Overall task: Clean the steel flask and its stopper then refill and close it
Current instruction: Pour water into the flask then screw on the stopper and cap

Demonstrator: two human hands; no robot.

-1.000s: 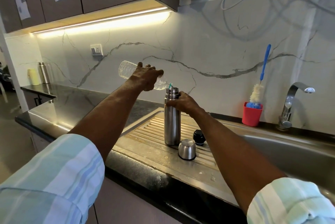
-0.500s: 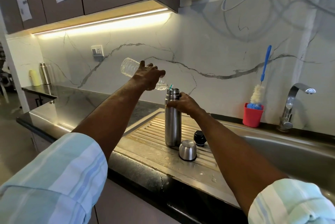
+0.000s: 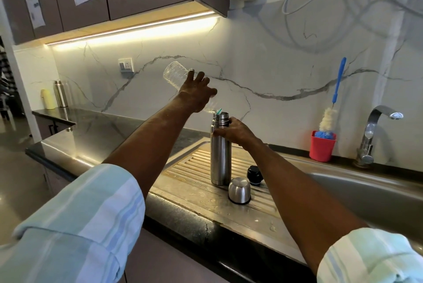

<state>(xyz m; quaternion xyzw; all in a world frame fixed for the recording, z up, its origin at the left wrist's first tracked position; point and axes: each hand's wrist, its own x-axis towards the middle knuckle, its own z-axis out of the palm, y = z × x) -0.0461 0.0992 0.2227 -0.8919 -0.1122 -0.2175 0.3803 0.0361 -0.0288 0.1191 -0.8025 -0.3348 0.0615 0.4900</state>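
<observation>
Fingers [image 3: 194, 77] of your left hand [image 3: 195, 95] grip the upended clear plastic bottle [image 3: 176, 74] over the open steel flask [image 3: 220, 152] your right hand [image 3: 233, 130] clasps: refilling underway, black stopper [image 3: 254, 175] and steel cup lid [image 3: 239, 190] still off.

Drainboard [image 3: 194, 168] holds flask [image 3: 220, 156], cup [image 3: 239, 190], stopper [image 3: 254, 175]

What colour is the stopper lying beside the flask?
Black; the stopper shows clearly in the head view, on the drainboard.
</observation>
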